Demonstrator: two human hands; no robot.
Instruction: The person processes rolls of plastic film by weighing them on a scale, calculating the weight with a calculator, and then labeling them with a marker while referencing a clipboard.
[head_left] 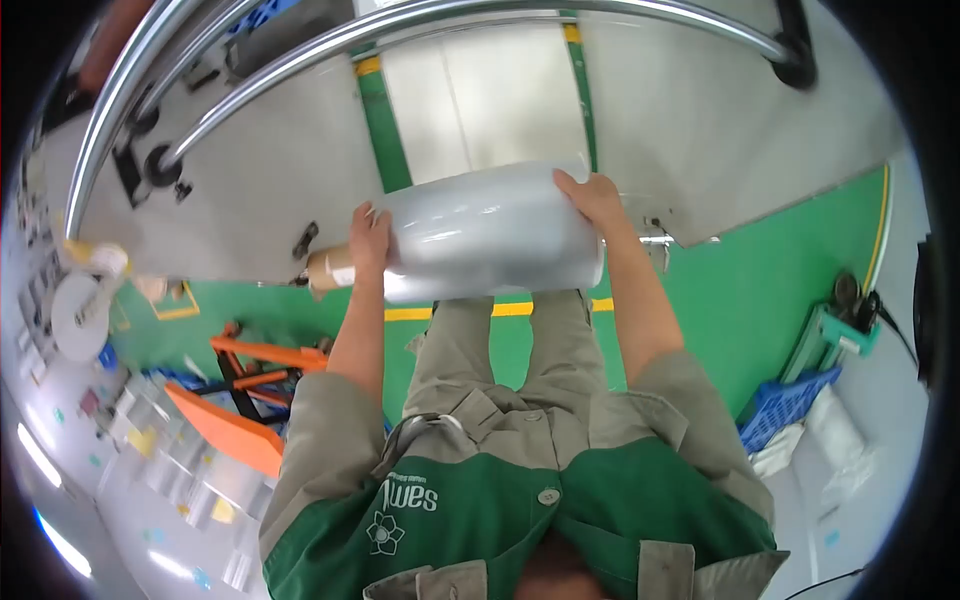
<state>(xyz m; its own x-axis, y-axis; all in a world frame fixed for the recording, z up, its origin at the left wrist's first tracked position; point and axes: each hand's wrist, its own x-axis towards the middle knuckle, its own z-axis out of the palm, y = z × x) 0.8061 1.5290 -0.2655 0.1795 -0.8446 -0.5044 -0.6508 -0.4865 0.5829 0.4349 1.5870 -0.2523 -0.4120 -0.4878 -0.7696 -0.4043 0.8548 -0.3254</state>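
A wide roll of shiny, translucent plastic film (490,230) lies across in front of my body, above my knees. My left hand (370,238) is closed on its left end, with fingertips over the film's edge. At the other end, my right hand (594,198) grips the upper right part, its thumb side on the film and its other fingers partly hidden. A brown cardboard core (330,268) shows just left of my left wrist.
Curved chrome rails (400,28) cross the top, over grey panels (700,120). An orange-framed item (225,425) stands on the green floor (780,260) at left. A blue crate (790,408) stands at right, beside a clear-wrapped roll (835,430).
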